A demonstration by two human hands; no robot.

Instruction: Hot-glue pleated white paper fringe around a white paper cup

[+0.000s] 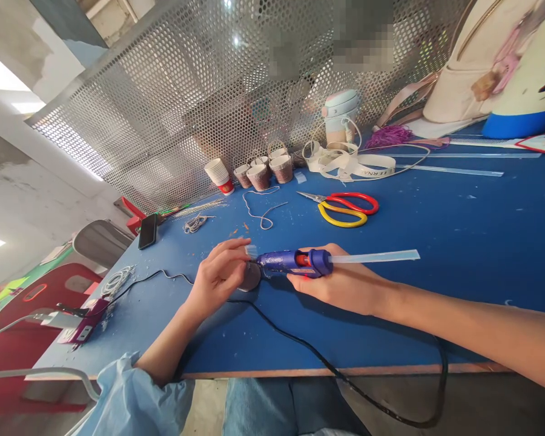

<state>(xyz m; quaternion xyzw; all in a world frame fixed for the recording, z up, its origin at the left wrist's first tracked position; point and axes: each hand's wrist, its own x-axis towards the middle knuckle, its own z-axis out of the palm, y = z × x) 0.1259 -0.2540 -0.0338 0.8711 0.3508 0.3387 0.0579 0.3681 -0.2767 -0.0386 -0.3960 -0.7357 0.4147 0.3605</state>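
Note:
A purple glue gun (279, 261) with a long clear glue stick (375, 257) out of its back end is gripped by my right hand (331, 284). Its nozzle points left, at a small dark cup (251, 277) on the blue table. My left hand (220, 274) has its fingers curled round the cup's left side and top, partly hiding it. A small pale piece (251, 251) shows by the left fingertips. The glue gun's black cord (295, 343) runs below both hands.
Scissors (343, 209), a string loop (261, 212), several small cups (258, 175), stacked paper cups (218, 174) and white ribbon (363, 165) lie beyond the hands. A phone (148, 231) and a power strip (84, 322) are left. A bottle (340, 118) stands behind, by perforated metal (172, 91).

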